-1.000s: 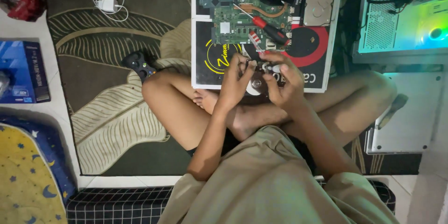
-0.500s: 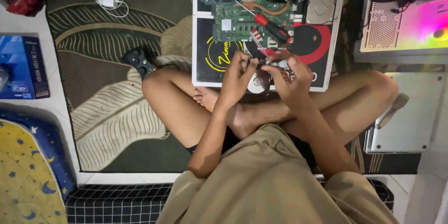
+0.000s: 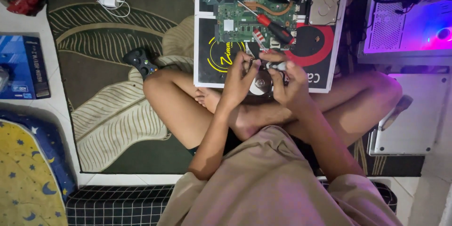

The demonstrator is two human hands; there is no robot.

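I sit cross-legged on the floor, both hands raised over my ankles. My left hand (image 3: 239, 79) grips the left side of an opened hard drive (image 3: 260, 86), whose shiny round platter shows between my hands. My right hand (image 3: 288, 82) is closed on a small screwdriver with a light handle (image 3: 277, 66), held across the top of the drive. Just beyond my hands lies a black work mat with a white edge (image 3: 205, 47). On it are a green circuit board (image 3: 235, 16) and a red-handled screwdriver (image 3: 272, 24).
A silver drive (image 3: 325, 1) lies on the mat's far right. A black game controller (image 3: 140, 61) and a white charger (image 3: 108, 0) lie on the leaf-pattern rug. A blue box (image 3: 21, 66) is at left, and a lit computer case (image 3: 409, 23) and a white panel (image 3: 409, 120) at right.
My hands stay together over the drive with only small finger movements. The light from the computer case has gone from green through pink to purple.
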